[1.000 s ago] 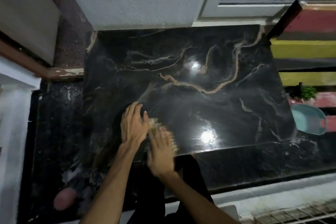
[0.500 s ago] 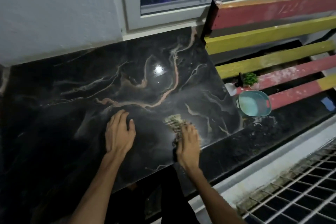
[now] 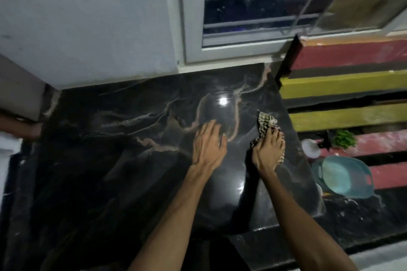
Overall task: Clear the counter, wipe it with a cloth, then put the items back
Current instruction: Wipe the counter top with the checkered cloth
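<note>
At the far left you are looking at a pale wall (image 3: 88,17) that is meeting the back edge of the dark, veined counter (image 3: 123,160); this stretch of stone is carrying nothing, which fits a counter already cleared for wiping.

Moving toward the middle, your left hand (image 3: 208,145) is lying palm down on the counter with its fingers straight and spread, gripping nothing. You are most likely bracing yourself there so your weight is steadying you while the other arm reaches out.

Just to its right, your right hand (image 3: 268,152) is pressing the striped cloth (image 3: 266,122) flat against the stone with extended fingers, not curled round it. Part of the cloth is sticking out ahead of your fingertips and a strip is showing under the palm's outer edge. It is sitting near the counter's right edge, so you are probably working the wipe toward that side; the wiping step looks under way, not finished.

Beyond the right edge, lower down, a teal basin (image 3: 345,177) is resting by a white lid-like object (image 3: 310,148) and a small green plant (image 3: 343,138), against striped red and yellow steps (image 3: 352,86). These are likely the removed items, which are waiting there to go back.
</note>
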